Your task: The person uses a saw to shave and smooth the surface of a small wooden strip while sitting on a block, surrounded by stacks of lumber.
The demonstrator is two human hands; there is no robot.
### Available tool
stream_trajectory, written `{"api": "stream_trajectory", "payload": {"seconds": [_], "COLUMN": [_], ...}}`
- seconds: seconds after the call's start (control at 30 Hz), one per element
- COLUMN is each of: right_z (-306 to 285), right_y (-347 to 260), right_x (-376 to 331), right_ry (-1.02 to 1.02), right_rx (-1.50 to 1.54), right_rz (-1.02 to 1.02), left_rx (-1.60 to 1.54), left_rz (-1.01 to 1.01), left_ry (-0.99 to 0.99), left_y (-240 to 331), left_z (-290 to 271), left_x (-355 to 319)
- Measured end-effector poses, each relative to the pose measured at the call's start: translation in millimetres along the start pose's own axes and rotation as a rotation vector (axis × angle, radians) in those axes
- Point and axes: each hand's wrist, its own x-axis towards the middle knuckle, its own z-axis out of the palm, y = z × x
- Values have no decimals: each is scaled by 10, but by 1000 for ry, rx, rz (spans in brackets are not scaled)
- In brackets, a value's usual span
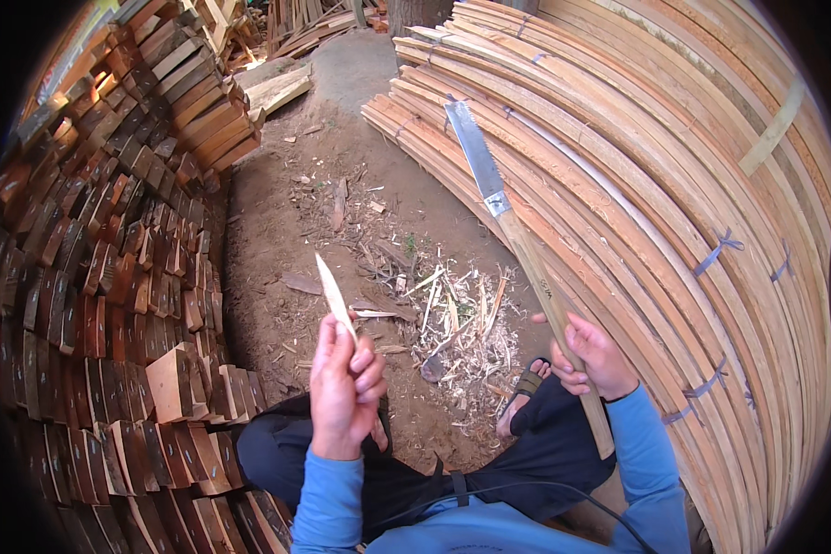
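Note:
In my left hand [344, 383] a short, pale wood sliver [333, 288] is pinched between thumb and fingers, its pointed end upward. My right hand [596, 355] is wrapped around the long wooden handle of a hand saw [475, 152]. The saw's toothed metal blade points up and away, in front of the stacked boards at the right. Its handle's butt end hangs below my right hand, near my right knee. The two hands are apart, one above each side of my lap.
Cut wooden blocks [115, 286] are piled high on my left. Long strips of wood [600, 185], bundled with ties [716, 251], curve along my right side. Wood shavings [462, 323] and bark scraps lie on the dirt ground [277, 240] between my sandalled feet and beyond.

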Motion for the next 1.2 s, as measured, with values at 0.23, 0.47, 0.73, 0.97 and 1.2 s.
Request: {"api": "stream_trajectory", "payload": {"seconds": [0.23, 0.47, 0.73, 0.97, 1.2], "right_z": [41, 330, 435, 452, 456], "right_y": [97, -266, 117, 131, 125], "right_x": [-302, -522, -603, -674, -668], "right_ry": [251, 554, 453, 473, 516], "right_rx": [-596, -1345, -1560, -1711, -1704], "right_rz": [-168, -231, -298, -156, -130], "left_rx": [-71, -50, -223, -645, -636], "left_rz": [-239, -213, -343, -545, -547], "left_ry": [-19, -142, -171, -309, -411], "left_y": [-885, -706, -899, -1020, -951], "left_z": [-407, -305, -359, -461, -483], "left_x": [788, 344, 132, 64, 38]}}
